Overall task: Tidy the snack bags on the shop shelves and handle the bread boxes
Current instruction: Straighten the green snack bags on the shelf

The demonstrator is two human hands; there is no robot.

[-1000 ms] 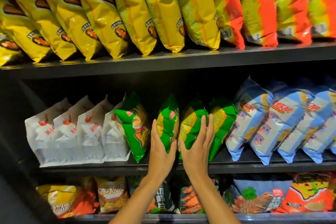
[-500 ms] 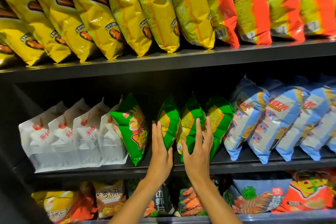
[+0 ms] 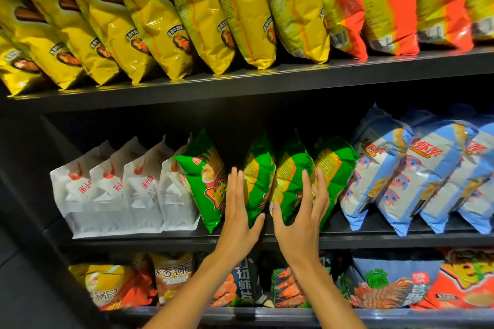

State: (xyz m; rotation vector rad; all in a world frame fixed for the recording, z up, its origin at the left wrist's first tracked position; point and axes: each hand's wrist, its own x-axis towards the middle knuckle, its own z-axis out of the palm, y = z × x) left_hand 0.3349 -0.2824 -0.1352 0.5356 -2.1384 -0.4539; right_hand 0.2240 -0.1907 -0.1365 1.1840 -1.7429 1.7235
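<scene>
Four green snack bags stand on the middle shelf (image 3: pixel 374 242). My left hand (image 3: pixel 238 211) lies with straight fingers against the left side of the second green bag (image 3: pixel 260 168). My right hand (image 3: pixel 302 218) spans the third green bag (image 3: pixel 292 168), with the thumb at its lower left and the fingers spread over its front and right edge. The first green bag (image 3: pixel 203 181) leans left of my left hand. Behind my right fingers leans the fourth green bag (image 3: pixel 338 165). No bread boxes are in view.
White pouches (image 3: pixel 120 189) fill the middle shelf's left, blue bags (image 3: pixel 401 168) its right. Yellow bags (image 3: pixel 149 21) and orange bags (image 3: pixel 395 2) line the top shelf (image 3: pixel 267 80). Mixed snack bags (image 3: pixel 387 286) sit on the bottom shelf.
My right thumb has spread out to the lower left of the third green bag. The second and third green bags now stand closer together.
</scene>
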